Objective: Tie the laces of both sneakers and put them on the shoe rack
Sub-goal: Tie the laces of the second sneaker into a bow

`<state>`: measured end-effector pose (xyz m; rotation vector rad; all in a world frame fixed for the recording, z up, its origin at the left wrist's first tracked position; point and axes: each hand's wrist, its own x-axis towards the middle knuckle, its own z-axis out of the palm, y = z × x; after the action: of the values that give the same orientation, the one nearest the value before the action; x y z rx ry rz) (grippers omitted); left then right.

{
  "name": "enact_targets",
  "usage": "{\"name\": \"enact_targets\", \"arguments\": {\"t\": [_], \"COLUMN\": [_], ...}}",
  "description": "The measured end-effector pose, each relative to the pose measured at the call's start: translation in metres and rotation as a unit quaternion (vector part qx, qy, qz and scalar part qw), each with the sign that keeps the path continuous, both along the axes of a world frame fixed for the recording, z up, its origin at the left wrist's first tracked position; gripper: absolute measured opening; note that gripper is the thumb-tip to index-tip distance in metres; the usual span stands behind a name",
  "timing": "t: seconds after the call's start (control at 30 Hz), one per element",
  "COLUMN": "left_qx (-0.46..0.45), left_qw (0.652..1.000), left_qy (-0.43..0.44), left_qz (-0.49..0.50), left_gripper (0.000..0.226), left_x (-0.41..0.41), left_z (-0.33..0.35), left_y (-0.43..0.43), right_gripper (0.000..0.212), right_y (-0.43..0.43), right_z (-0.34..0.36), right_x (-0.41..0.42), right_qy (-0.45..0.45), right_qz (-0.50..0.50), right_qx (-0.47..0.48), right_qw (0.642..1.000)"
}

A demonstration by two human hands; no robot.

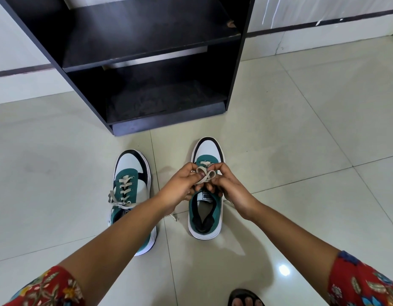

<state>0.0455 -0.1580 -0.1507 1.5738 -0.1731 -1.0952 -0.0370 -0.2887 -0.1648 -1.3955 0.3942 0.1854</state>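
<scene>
Two teal, white and black low-top sneakers stand side by side on the pale glossy floor tiles (301,120), toes pointing away toward a black wooden shoe rack (133,34) that stands just beyond them. The right-hand sneaker (205,215) sits slightly farther away than the left-hand sneaker (131,173), and a tile seam runs between the two.

Both hands meet over the middle of the right-hand sneaker. The left hand (180,188) and the right hand (229,188) each pinch a loop of its flat cream lace (205,174), fingertips pressed together on the fabric, with the two loops crossing between the thumbs (the tongue label shows just below them).

The left-hand sneaker's cream lace (122,193) lies knotted at the top of its tongue, loose ends trailing over its near side, partly hidden by the left forearm. Both rack shelves in view hold no shoes. Red floral sleeves (363,281) frame the near corners, and a dark sandalled foot (245,299) shows at the near edge.
</scene>
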Motion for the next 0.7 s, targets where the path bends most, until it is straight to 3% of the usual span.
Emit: {"name": "enact_targets", "arguments": {"t": [0.07, 0.13, 0.2, 0.23, 0.3, 0.33, 0.47, 0.53, 0.57, 0.63, 0.7], "left_qx": [-0.011, -0.016, 0.011, 0.04, 0.088, 0.096, 0.084, 0.091, 0.105, 0.149, 0.184], "left_qw": [1.0, 1.0, 0.99, 0.963, 0.865, 0.817, 0.638, 0.597, 0.619, 0.753, 0.888], "left_qy": [0.01, 0.001, -0.14, -0.263, -0.481, -0.551, -0.728, -0.757, -0.739, -0.615, -0.402], "left_qz": [0.011, 0.021, -0.003, -0.035, -0.107, -0.14, -0.237, -0.249, -0.244, -0.181, -0.128], "left_gripper": [0.005, 0.006, 0.007, 0.01, 0.015, 0.014, 0.02, 0.026, 0.023, 0.01, 0.014], "left_x": [-0.001, 0.0, 0.002, 0.003, 0.004, 0.004, 0.009, 0.012, 0.011, 0.008, 0.007], "left_z": [-0.001, -0.001, -0.003, -0.005, -0.008, -0.007, -0.009, -0.011, -0.008, 0.001, 0.003], "left_y": [0.0, 0.001, 0.004, 0.005, 0.01, 0.01, 0.011, 0.011, 0.009, 0.003, -0.006], "right_gripper": [0.002, 0.011, 0.013, 0.013, 0.013, 0.014, 0.01, 0.011, 0.013, 0.009, 0.01], "right_y": [0.002, 0.004, 0.002, 0.0, -0.002, -0.002, -0.004, -0.005, -0.005, -0.004, 0.0], "right_z": [0.001, 0.0, -0.001, -0.001, 0.003, 0.005, 0.005, 0.003, 0.002, -0.001, -0.001], "right_x": [0.001, 0.004, 0.01, 0.012, 0.017, 0.019, 0.024, 0.024, 0.024, 0.022, 0.019], "right_qy": [-0.001, 0.018, 0.049, 0.063, 0.083, 0.086, 0.1, 0.11, 0.114, 0.114, 0.111], "right_qz": [-0.016, -0.058, -0.084, -0.082, -0.068, -0.061, -0.047, -0.057, -0.068, -0.093, -0.101], "right_qx": [0.006, 0.021, 0.022, 0.018, 0.013, 0.01, 0.01, 0.028, 0.048, 0.076, 0.063], "right_qw": [1.0, 0.998, 0.995, 0.994, 0.994, 0.994, 0.994, 0.992, 0.99, 0.986, 0.987]}}
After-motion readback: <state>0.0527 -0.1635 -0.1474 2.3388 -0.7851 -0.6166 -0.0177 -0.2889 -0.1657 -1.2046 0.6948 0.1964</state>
